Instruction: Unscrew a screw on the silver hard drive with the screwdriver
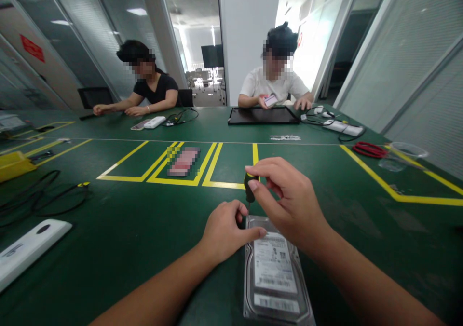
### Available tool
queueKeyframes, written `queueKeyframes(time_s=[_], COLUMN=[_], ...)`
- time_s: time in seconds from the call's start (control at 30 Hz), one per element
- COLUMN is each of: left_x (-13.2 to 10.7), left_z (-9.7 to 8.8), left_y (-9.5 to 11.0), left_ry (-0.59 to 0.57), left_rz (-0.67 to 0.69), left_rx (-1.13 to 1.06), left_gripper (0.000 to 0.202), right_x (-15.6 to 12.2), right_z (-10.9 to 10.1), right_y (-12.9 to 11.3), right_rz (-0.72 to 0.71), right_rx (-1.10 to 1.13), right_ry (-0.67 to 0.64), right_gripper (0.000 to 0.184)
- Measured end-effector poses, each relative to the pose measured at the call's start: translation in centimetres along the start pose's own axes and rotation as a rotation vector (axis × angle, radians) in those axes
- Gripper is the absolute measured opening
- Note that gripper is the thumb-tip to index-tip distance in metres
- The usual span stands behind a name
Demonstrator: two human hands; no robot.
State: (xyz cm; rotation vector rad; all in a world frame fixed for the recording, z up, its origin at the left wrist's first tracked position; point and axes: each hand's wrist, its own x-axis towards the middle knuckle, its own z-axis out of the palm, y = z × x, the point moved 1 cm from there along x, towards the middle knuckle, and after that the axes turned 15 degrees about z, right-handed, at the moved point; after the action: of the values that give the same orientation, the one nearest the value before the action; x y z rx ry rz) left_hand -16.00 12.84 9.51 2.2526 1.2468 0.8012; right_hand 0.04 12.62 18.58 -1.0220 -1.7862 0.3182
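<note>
**Where a slip could start**

We have the hard drive lying label up on the green table, in front of us. Our right hand pinches the handle of a screwdriver between thumb and fingers, its shaft pointing down at the drive's far left corner. Our left hand lays its thumb on the drive's top, fingers curled beside that corner; we cannot tell whether they grip the drive or the shaft.

We cannot see the tip seated, so a tilted or light push could let it skid, scratching the casing or jabbing our nearby left fingers. With only light bracing, twisting might also swivel the drive.
</note>
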Motion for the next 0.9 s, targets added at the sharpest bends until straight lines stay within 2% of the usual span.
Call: queueKeyframes(time_s=[0.3,0.47,0.67,0.9], left_x=[-0.18,-0.04,0.06,-0.07], left_z=[0.09,0.21,-0.08,0.00], left_y=[-0.15,-0.31,-0.01,-0.02], left_ry=[-0.001,-0.001,-0.008,-0.003], left_rz=[0.001,0.000,-0.010,-0.015], left_rx=[0.010,0.005,0.006,0.012], left_gripper=[0.047,0.046,0.043,0.047], right_x=[-0.10,-0.11,0.01,-0.15], right_z=[0.05,0.16,0.15,0.17], right_y=[0.02,0.20,0.20,0.07], right_rz=[0.006,0.001,-0.010,-0.007], right_rx=[0.002,0.021,0.009,0.029], right_ry=[0.042,0.032,0.036,0.030], right_gripper=[0.013,0.021,0.012,0.014])
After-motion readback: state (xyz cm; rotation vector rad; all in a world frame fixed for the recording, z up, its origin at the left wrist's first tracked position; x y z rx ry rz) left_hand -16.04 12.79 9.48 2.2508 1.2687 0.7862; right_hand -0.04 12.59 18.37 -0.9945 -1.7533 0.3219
